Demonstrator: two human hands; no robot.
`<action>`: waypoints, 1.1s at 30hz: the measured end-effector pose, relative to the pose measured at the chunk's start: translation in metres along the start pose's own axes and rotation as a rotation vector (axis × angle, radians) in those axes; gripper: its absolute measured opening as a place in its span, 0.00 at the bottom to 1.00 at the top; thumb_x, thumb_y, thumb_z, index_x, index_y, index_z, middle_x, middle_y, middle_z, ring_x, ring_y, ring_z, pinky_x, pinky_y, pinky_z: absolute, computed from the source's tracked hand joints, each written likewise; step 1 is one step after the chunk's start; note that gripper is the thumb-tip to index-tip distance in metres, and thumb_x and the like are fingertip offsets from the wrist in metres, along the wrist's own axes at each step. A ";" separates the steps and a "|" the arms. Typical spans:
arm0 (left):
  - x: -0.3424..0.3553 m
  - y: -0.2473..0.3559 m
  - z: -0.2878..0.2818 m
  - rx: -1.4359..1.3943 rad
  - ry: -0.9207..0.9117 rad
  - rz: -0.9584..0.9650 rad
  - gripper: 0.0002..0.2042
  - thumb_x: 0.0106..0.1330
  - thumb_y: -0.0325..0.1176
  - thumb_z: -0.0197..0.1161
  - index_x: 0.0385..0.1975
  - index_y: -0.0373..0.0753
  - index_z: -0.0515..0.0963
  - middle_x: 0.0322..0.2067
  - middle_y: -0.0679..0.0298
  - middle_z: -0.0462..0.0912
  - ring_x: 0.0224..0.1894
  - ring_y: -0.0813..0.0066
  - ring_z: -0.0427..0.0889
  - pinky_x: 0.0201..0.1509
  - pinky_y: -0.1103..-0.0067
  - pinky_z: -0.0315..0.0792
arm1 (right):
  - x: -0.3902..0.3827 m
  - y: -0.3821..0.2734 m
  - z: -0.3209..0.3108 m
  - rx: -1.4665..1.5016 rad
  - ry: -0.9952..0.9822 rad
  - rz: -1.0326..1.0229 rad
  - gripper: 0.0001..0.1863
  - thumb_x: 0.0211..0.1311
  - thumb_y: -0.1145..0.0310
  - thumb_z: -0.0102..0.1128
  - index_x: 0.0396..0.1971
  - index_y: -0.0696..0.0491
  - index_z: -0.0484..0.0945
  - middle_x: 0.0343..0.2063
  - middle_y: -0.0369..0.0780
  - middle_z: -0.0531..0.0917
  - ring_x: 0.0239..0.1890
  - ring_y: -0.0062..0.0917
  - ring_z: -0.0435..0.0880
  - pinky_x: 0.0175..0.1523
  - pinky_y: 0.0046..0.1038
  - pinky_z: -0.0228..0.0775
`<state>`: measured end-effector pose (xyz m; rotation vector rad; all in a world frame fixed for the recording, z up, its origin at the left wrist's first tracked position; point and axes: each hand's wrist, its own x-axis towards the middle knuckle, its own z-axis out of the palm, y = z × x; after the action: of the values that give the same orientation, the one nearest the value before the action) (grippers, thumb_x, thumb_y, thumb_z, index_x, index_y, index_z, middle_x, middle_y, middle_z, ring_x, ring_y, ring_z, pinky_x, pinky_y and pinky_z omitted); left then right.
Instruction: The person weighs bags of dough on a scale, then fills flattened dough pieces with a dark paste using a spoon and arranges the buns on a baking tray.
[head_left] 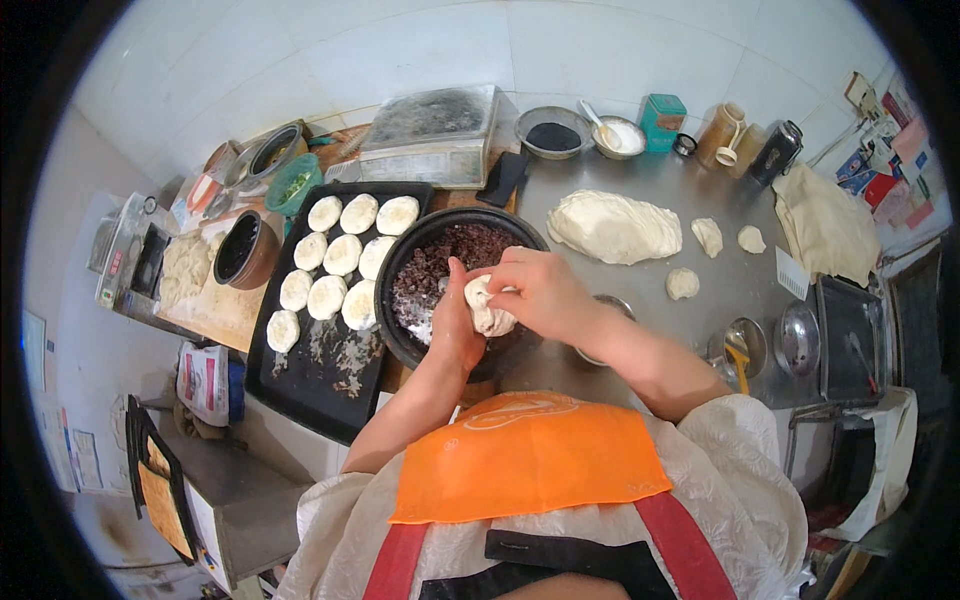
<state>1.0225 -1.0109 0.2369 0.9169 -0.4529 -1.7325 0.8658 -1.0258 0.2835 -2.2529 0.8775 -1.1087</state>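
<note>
Over a black bowl [388,335] of dark reddish-brown grainy filling [440,255], my left hand [455,325] cups a ball of white dough [488,305] from the side. The fingers of my right hand [535,290] pinch the top of that dough, where it gathers in folds. Whether filling sits inside the dough is hidden. Left of the bowl, a black baking tray [300,385] bears several flat round dough cakes [326,297] in rows, with floury smears at its near end.
On the steel worktop [620,290] lie a long dough slab [615,227] and small dough pieces [706,236]. Bowls of black seeds [553,137] and white powder [622,140] stand by the wall, near a scale [430,130]. A metal bowl [745,345] holds a yellow-handled tool at right.
</note>
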 end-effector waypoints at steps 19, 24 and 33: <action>-0.009 -0.045 0.098 0.303 -0.342 -0.210 0.44 0.67 0.67 0.41 0.70 0.34 0.45 0.68 0.54 0.56 0.68 0.56 0.60 0.68 0.60 0.56 | -0.140 0.049 -0.066 0.759 0.165 0.596 0.40 0.47 0.69 0.73 0.63 0.53 0.65 0.56 0.43 0.73 0.56 0.34 0.77 0.59 0.34 0.69; -0.005 -0.045 0.083 0.388 -0.217 -0.070 0.38 0.71 0.60 0.41 0.68 0.32 0.50 0.68 0.51 0.56 0.70 0.56 0.57 0.69 0.60 0.54 | -0.194 0.099 -0.058 1.357 0.340 0.855 0.30 0.52 0.73 0.65 0.58 0.57 0.70 0.49 0.41 0.78 0.51 0.30 0.79 0.55 0.31 0.72; -0.049 -0.053 0.034 0.215 -0.019 -0.066 0.28 0.76 0.51 0.36 0.56 0.30 0.66 0.51 0.47 0.77 0.51 0.56 0.79 0.57 0.66 0.72 | -0.174 0.139 -0.004 -0.363 -0.338 0.526 0.20 0.43 0.76 0.59 0.43 0.57 0.77 0.45 0.52 0.76 0.51 0.45 0.74 0.55 0.40 0.70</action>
<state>0.9690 -0.9513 0.2392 1.0793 -0.6372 -1.7777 0.7352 -0.9957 0.1060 -2.1859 1.4919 -0.3413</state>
